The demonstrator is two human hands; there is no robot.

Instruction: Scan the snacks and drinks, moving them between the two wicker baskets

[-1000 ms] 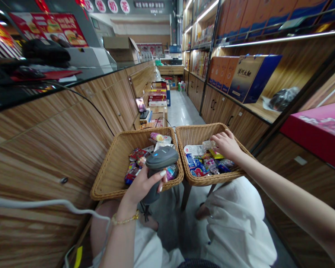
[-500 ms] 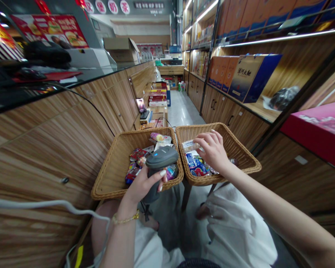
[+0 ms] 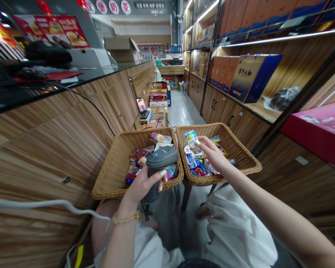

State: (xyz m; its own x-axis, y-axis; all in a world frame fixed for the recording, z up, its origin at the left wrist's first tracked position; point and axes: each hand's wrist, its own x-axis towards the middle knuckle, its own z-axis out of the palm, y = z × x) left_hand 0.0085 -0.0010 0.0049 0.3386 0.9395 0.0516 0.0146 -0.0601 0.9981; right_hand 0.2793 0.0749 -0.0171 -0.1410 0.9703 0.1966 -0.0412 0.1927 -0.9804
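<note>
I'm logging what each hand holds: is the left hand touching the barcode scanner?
Touching: the head view shows the left hand wrapped around the barcode scanner, below its wide top.

Your left hand is curled in a grip, thumb extended; your right arm slants inward, the right hand pinching with its fingers.

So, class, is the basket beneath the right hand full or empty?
Partly full: the basket holds packets, its inner wall showing above them.

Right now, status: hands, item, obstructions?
Left hand: grip round scanner. Right hand: pinching small packet at right basket. Scanner hides part of left basket.
</note>
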